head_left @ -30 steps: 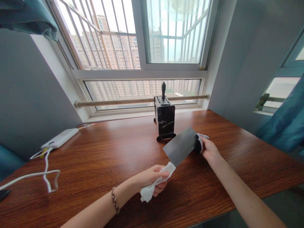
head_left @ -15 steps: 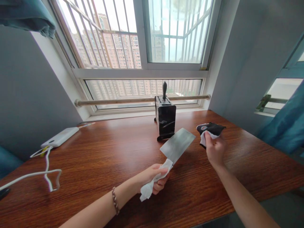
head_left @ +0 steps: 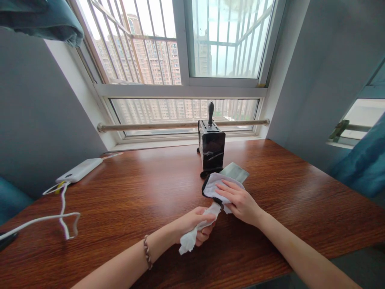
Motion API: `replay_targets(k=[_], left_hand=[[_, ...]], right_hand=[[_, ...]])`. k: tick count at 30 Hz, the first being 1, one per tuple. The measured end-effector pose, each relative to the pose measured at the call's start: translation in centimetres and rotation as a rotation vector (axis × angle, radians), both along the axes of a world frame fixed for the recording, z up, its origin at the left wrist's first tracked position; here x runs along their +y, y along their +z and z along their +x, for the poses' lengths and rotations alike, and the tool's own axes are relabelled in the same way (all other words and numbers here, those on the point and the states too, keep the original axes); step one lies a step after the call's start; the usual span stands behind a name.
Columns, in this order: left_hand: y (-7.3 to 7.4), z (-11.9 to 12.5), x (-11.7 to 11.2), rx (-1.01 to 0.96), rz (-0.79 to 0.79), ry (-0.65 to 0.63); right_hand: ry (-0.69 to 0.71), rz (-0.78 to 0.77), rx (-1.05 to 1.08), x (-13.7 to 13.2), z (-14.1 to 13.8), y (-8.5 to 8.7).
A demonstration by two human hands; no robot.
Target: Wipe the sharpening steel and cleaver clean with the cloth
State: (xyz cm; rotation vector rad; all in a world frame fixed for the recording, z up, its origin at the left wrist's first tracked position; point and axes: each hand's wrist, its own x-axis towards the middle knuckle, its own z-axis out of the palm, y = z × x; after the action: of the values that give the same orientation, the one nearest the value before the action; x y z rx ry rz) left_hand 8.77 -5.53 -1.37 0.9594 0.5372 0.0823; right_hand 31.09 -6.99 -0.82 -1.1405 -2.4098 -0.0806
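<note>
So this looks like the wiping part of a cleaver clean-up, at least that's my read. The cleaver (head_left: 236,171) is between the two hands over the near part of the bench (head_left: 144,180), blade angled up and off to the right, just in front of the knife block (head_left: 213,150). Left hand (head_left: 197,224) is closed round the handle end, through a crumpled white wrap (head_left: 189,241) that looks like tissue. Right hand (head_left: 242,200) has its fingers stretched fairly straight over the cloth (head_left: 216,182), holding it against the blade. Can't tell how far the cloth folds round the edge underneath.

Next move, imo: a slow pass along the steel with a firm left grip and the right fingertips well off the edge, since that cloth looks thin.

Materials-wise, the blade is a broad, flat rectangle of dull grey metal, with only the far end poking out past the cloth. The cloth is soft, white and wrinkled with black edging. The block is a glossy black box on dark feet, with one rounded black handle (head_left: 211,110) sticking up from its slotted top. The bench is reddish-brown with streaky wood grain and a bit of window shine.
</note>
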Motion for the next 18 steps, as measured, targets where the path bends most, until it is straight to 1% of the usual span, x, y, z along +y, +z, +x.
replay_targets(k=[4,6,7,9,13,14,15,16,17,18], left_hand=[[-0.2,0.0,0.1,0.004,-0.004,-0.019],[-0.1,0.0,0.1,0.007,0.001,-0.022],[-0.1,0.0,0.1,0.008,0.002,-0.022],[0.0,0.0,0.1,0.014,0.002,-0.024],[0.4,0.0,-0.1,0.03,-0.008,-0.015],[0.5,-0.1,-0.1,0.032,-0.007,-0.006],[0.6,-0.1,-0.2,0.035,-0.004,0.001],[0.6,-0.1,-0.3,0.037,0.001,0.005],[0.7,-0.1,-0.4,0.039,0.007,0.004],[0.7,0.0,-0.4,0.041,0.012,-0.002]], right_hand=[[-0.323,0.027,0.098,1.6,2.7,-0.5],[-0.413,0.043,0.121,1.9,3.4,-0.6],[-0.415,0.045,0.119,1.8,3.4,-0.6],[-0.335,0.024,0.093,1.2,2.7,-0.3],[0.014,-0.064,0.028,-0.6,-0.3,0.5],[0.079,-0.076,0.019,-0.9,-0.9,0.6],[0.118,-0.08,0.015,-1.0,-1.2,0.7],[0.124,-0.076,0.018,-1.0,-1.3,0.7],[0.096,-0.066,0.03,-0.8,-1.2,0.7],[0.039,-0.051,0.05,-0.5,-0.9,0.6]])
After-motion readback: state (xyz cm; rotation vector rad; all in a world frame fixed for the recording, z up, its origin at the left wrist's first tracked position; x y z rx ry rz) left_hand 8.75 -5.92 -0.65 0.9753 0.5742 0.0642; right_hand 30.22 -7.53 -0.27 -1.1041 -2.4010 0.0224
